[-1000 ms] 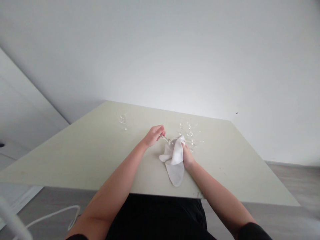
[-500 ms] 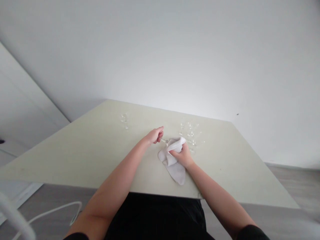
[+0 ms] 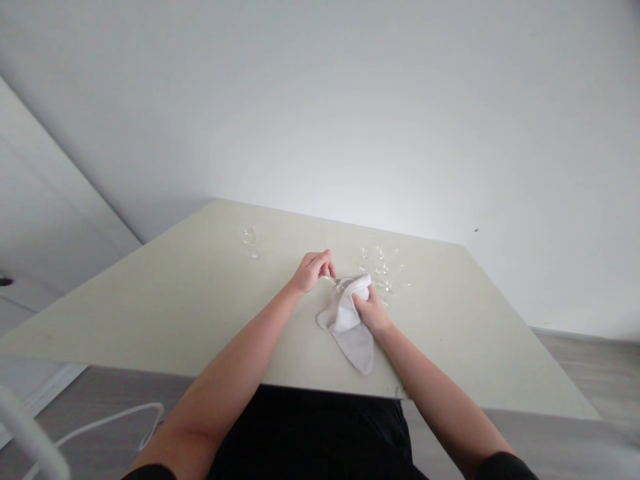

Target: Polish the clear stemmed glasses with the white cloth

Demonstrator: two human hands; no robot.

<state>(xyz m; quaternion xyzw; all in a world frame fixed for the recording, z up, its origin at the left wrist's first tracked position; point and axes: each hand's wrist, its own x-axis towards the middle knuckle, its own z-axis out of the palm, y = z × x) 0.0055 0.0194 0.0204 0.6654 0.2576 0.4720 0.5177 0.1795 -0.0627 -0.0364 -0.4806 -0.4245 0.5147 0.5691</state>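
Right hand rolled back over white cloth since half-second ago — clenched on cloth wrapped round wine glass bowl; left hand pinches stem just beside wrap — rubbing mid-stroke above table.

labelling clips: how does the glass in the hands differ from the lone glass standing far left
The held glass lies sideways; the lone glass stands upright. The held glass is half wrapped in a white cloth, between left hand and right hand; the lone glass is bare and untouched. Both are clear.
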